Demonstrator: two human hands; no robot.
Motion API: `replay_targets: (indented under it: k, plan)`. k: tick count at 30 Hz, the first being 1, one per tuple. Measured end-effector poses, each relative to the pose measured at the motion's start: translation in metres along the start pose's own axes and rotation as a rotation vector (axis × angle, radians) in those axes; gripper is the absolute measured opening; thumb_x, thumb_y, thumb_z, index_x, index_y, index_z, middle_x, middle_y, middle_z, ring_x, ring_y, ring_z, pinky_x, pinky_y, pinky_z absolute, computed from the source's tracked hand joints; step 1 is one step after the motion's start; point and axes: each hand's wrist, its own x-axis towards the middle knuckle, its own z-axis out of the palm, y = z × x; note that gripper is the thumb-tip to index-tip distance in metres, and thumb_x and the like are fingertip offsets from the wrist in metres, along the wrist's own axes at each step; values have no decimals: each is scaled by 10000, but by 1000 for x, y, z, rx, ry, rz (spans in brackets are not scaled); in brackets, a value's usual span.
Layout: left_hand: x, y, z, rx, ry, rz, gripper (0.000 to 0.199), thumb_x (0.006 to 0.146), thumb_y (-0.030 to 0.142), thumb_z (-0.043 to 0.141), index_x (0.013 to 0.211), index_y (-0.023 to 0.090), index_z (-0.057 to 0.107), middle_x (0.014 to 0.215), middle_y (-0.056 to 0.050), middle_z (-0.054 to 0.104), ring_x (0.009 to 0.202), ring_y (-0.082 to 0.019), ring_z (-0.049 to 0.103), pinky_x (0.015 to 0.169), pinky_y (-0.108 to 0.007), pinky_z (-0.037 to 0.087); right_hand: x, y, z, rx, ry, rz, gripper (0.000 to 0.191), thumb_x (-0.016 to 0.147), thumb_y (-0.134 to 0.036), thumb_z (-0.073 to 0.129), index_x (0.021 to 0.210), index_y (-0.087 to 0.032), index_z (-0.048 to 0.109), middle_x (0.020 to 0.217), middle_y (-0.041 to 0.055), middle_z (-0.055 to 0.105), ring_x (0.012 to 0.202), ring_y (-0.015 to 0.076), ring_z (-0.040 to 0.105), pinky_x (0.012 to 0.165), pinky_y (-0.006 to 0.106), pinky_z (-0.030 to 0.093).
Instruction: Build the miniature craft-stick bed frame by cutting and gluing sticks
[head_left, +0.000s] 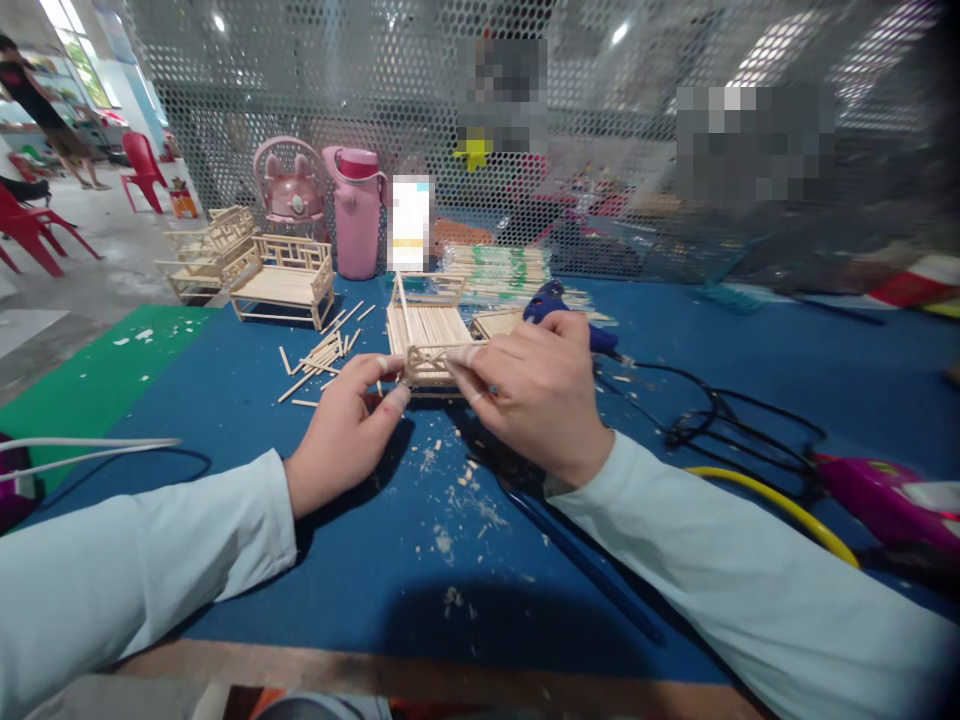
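A small model bench made of thin wooden sticks [429,325] stands on the blue table mat in front of me. My left hand [349,425] pinches its near left corner between thumb and fingers. At the near side panel of the same bench, my right hand [529,385] has its thumb and fingers pressed together; whether a small stick is between them I cannot make out. Loose cut sticks [322,355] lie left of the bench. Behind my right hand rests a blue glue gun [553,300], partly hidden, beside another small stick piece [495,322].
Finished-looking stick benches [281,280] stand at the back left. A pink bottle [358,215], a lit phone [410,222] and bagged sticks [499,265] line the mesh screen. Black cable [712,400] coils at right. A dark blue rod [585,565] lies near my right sleeve.
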Motion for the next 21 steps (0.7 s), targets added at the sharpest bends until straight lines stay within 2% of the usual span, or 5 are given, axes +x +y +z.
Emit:
replay_targets:
  k: [8, 17, 21]
  plan:
    - [0, -3, 1, -7, 3, 9, 230, 854, 186, 523, 1062, 131, 604, 1084, -96, 604, 999, -178, 576, 817, -321, 498, -3, 2, 3, -12, 88, -26, 216, 868, -227, 534, 707, -185, 672, 571, -13, 618, 595, 144, 444, 687, 331, 234]
    - [0, -4, 1, 22, 17, 36, 230, 850, 186, 527, 1055, 127, 612, 1067, -91, 610, 958, -170, 589, 751, -292, 508, -4, 1, 3, 11, 75, 19, 243, 875, -223, 524, 685, -187, 671, 548, -18, 607, 591, 136, 436, 689, 328, 233]
    - [0, -5, 1, 28, 19, 42, 229, 850, 191, 527, 1052, 131, 615, 1086, -95, 606, 979, -174, 590, 758, -298, 512, -4, 0, 5, 21, 114, 18, 220, 872, -224, 543, 700, -204, 678, 563, -31, 630, 596, 133, 451, 704, 327, 232]
